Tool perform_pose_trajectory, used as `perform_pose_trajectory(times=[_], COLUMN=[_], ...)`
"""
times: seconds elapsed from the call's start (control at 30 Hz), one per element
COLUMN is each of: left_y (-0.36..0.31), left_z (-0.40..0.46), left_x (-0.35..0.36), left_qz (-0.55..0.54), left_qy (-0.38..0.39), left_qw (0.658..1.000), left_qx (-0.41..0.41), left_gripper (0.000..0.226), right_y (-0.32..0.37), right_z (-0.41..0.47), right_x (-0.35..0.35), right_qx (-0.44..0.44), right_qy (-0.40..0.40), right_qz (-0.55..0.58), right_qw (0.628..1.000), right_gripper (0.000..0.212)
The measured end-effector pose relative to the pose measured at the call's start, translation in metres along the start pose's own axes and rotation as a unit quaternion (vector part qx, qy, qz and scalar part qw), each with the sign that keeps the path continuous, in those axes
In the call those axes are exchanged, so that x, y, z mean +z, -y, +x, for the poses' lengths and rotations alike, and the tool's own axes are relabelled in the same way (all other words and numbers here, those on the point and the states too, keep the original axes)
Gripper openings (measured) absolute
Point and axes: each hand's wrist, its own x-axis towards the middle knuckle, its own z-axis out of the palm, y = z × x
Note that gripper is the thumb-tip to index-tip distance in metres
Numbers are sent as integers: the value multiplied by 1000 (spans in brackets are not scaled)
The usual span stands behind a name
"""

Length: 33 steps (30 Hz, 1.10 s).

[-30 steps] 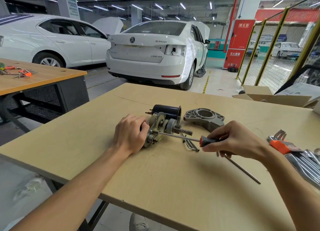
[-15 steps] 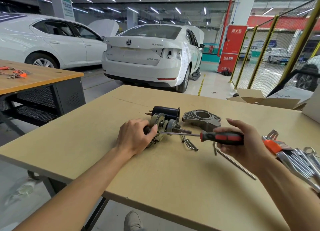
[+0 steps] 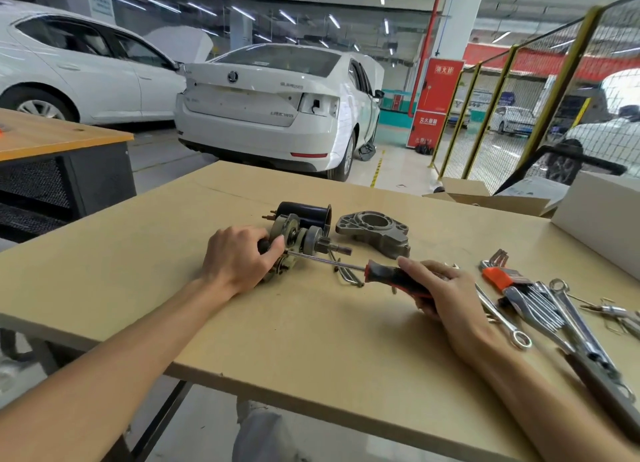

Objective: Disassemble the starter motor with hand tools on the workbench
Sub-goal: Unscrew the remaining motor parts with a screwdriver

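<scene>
The starter motor (image 3: 300,234) lies on its side on the tan workbench (image 3: 311,340), its black cylinder at the back and its gear shaft pointing right. My left hand (image 3: 239,257) grips the motor's left end. My right hand (image 3: 438,293) holds the red-and-black handle of a screwdriver (image 3: 388,275). The screwdriver's steel shank runs left and its tip meets the motor's lower end plate by my left thumb. The grey nose housing (image 3: 375,233) sits apart, right of the motor.
Long through-bolts (image 3: 346,275) lie under the screwdriver shank. Wrenches (image 3: 568,317) and an orange hex-key set (image 3: 502,277) spread along the right side. A white box (image 3: 602,215) and an open cardboard carton (image 3: 485,198) stand at the back right. A second bench (image 3: 52,139) stands left.
My right hand has shifted its hold on the screwdriver handle, from fingertips over it to fingers wrapped under it. The left hand stays on the motor. The camera has moved closer.
</scene>
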Motion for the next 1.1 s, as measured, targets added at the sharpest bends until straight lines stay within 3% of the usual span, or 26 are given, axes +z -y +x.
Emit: perform_pose_trajectory(times=[0.3,0.53,0.63,0.73,0.9,1.1], left_y=[6,5,5,6,18,13], left_z=[1,0,0,0,-2,-7], left_x=[-4,-4,-4,-3,-13,-17], left_qz=[-30,-27,-32,-29,-11,-34], left_qy=[-7,-8,-14,-11,54,49], left_qw=[1000,1000,999,999,995,995], left_qx=[3,4,6,13,80,80], left_gripper=[74,67,61,58,61,58], right_y=[-4,-2,-4,-8,-10,-12], right_z=[-1,-1,3,13,18,17], right_x=[-4,-1,5,8,8,6], right_qx=[-62,-17,19,54,49,37], right_qy=[44,66,12,-43,-48,-28], right_qz=[-39,-4,-34,-58,-60,-50], right_qw=[996,998,999,996,996,998], right_gripper=[37,42,58,58,49,44])
